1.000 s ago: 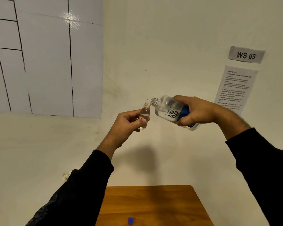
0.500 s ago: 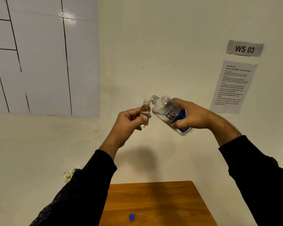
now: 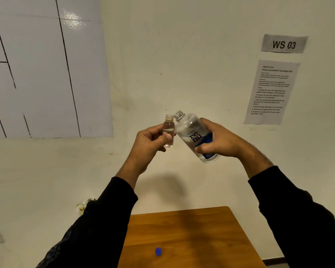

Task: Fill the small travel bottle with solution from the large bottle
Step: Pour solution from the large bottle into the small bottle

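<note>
Clear plastic on both: my left hand [image 3: 149,144] pinches the small travel bottle [image 3: 168,132] upright between thumb and fingers, and my right hand [image 3: 219,141] is wrapped round the large bottle [image 3: 195,136], tilted neck-up with its open mouth just beside the small one's rim. Both are held high above the worktop [image 3: 182,233], where a blue cap [image 3: 158,251] lies. I judge pouring is paused or finished, with the small bottle partly filled. Next I'd either tip again or set the large bottle down and cap.
</note>
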